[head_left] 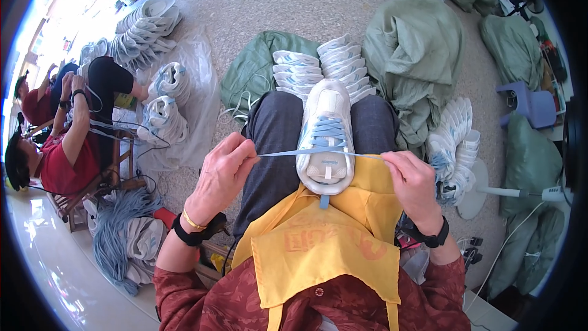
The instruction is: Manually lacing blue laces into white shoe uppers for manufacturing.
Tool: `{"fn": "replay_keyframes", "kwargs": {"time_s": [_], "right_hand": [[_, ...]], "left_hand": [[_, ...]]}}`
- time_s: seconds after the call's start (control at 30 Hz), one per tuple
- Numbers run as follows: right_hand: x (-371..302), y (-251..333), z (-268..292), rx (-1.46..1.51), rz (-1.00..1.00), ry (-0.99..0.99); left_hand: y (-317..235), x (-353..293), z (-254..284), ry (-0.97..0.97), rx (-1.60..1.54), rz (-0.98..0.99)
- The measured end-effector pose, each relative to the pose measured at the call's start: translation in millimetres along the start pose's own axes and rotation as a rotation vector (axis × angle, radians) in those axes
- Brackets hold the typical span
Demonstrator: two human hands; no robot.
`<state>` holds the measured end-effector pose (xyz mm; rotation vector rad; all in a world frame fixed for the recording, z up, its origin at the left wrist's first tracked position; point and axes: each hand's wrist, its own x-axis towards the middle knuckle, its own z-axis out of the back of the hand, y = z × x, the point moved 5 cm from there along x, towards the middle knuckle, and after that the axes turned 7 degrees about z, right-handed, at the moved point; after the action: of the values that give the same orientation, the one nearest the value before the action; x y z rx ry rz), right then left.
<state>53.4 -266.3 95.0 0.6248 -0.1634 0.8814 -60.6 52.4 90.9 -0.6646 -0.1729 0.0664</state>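
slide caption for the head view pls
Left hand and right hand hold blue laces taut across a white shoe.

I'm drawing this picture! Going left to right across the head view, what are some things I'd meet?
Lace bundle, left hand, shoe between the hands, right hand, stool.

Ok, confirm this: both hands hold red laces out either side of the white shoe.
Not red: the head view shows light blue laces. The left hand and right hand do hold them out either side of the white shoe.
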Motion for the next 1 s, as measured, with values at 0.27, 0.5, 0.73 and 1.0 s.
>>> {"fn": "replay_keyframes", "kwargs": {"time_s": [0.27, 0.5, 0.73, 1.0], "right_hand": [[-37.9, -42.8, 33.1, -0.02, -0.223, 0.023], [-93.9, -119.7, 57.3, 0.02, -0.478, -0.083], [-140.2, -183.7, 66.0, 0.125, -0.685, -0.122], [-156.2, -205.1, 64.3, 0.09, -0.712, -0.136]], "left_hand": [[23.5, -14.5, 8.4, -0.03, 0.143, 0.025], [77.6, -34.0, 44.8, -0.122, 0.225, 0.186], [134.3, -49.7, 83.7, -0.148, 0.247, 0.357], [147.5, -48.4, 99.0, -0.162, 0.294, 0.378]]}}
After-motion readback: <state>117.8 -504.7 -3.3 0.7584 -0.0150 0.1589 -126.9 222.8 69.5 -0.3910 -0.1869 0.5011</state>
